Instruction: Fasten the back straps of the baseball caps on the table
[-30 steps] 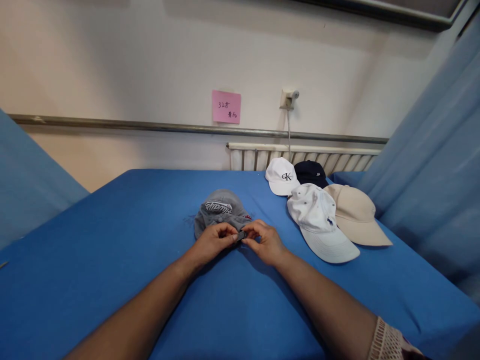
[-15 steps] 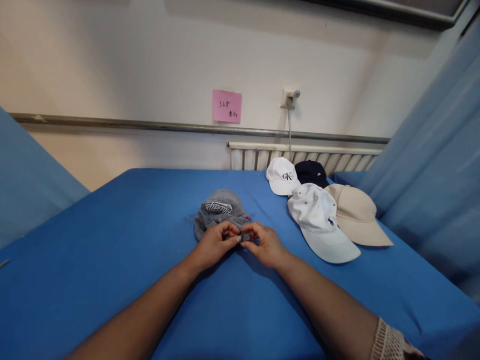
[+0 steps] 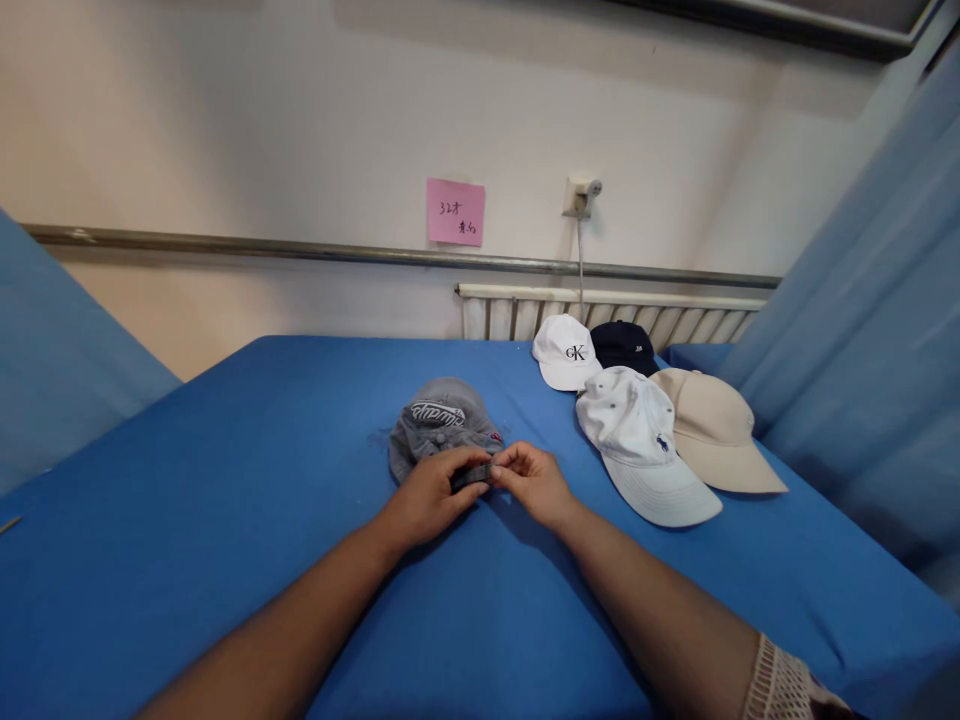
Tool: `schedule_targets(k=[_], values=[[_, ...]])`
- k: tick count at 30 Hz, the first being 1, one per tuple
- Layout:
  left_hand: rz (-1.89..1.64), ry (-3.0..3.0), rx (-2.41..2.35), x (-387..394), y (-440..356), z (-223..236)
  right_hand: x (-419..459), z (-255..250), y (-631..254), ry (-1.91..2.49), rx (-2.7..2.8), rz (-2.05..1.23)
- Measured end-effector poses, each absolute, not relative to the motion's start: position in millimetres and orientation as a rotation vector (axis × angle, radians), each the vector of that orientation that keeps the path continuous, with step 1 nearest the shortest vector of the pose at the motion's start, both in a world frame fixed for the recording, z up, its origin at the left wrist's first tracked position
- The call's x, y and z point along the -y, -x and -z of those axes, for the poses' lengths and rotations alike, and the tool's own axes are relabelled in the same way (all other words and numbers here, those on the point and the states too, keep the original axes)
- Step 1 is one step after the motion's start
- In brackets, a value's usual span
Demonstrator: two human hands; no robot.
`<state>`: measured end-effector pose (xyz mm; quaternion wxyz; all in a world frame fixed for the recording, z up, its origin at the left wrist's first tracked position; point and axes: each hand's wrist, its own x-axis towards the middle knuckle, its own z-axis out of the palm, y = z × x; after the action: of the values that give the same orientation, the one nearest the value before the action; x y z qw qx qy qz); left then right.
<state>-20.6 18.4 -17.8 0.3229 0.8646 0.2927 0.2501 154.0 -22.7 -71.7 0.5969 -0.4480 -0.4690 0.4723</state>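
The blue-covered worktop (image 3: 225,480) had nothing visible to anchor the work, so an uneven tug could have made things slide. To the right, the pale cap with a horse logo (image 3: 637,430), beige cap (image 3: 709,420), white cap (image 3: 562,352) and navy cap (image 3: 619,345) lay grouped; a wide swing of the right forearm seemed the likeliest way to knock them. The grey cap (image 3: 442,420) sat near the middle, just beyond the hands, its soft crown crumpled; pressing harder might have creased it further. The left hand (image 3: 435,495) gripped its near strap (image 3: 474,477) between thumb and fingers, while the right hand (image 3: 538,488) pinched the end. Fingers partly hid that strap, so a loosened pinch could have let it slip or twist.
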Motion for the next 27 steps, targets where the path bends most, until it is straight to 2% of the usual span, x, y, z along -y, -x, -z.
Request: schedule_targets(k=[14,27], values=[[-0.614,-2.504,-0.859,-13.1,19.3,12.3,25.9,67.1,-154.1,1.009,1.082,-1.109],[-0.658,-2.445,-0.889,-16.6,20.3,13.8,28.2,60.0,-158.4,0.908,0.755,-1.405]])
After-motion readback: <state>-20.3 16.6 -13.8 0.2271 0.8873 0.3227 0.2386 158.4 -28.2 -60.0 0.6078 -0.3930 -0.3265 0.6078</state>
